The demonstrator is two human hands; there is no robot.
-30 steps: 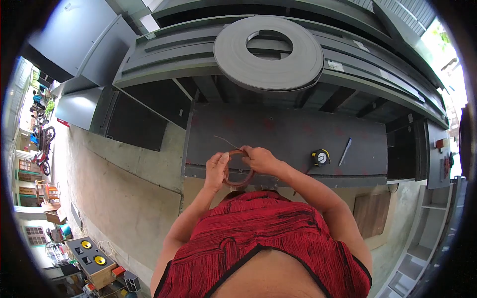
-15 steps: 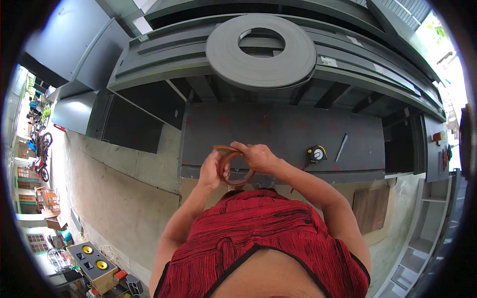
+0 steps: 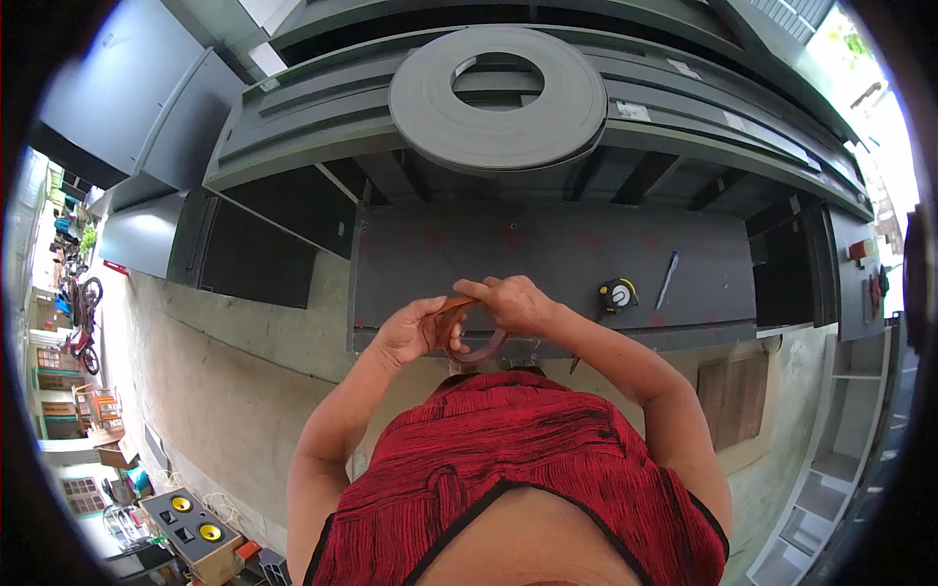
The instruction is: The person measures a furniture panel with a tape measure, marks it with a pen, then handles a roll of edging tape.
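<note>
A roll of brown tape point(image 3: 488, 353) hangs between my two hands, in front of my body at the near edge of a dark panel point(image 3: 557, 244). My left hand point(image 3: 408, 332) grips the left side of the roll, its fingers partly inside the ring. On the upper right side, my right hand point(image 3: 515, 305) has its fingers closed on the roll near its upper edge. A tape measure point(image 3: 618, 296) and a blue and white pen point(image 3: 668, 278) lie on the panel to the right of my hands.
Beyond the panel, a large grey coil point(image 3: 498, 122) rests on dark frames point(image 3: 293, 127). Grey cabinets point(image 3: 122, 78) stand at the left, with a speaker box point(image 3: 191, 532) on the lower left floor. Pale shelving point(image 3: 831, 469) is at the lower right.
My left hand has shifted slightly left and turned, with its fingers now nearer the top of the roll. The view has moved a little; both hands still hold the roll.
</note>
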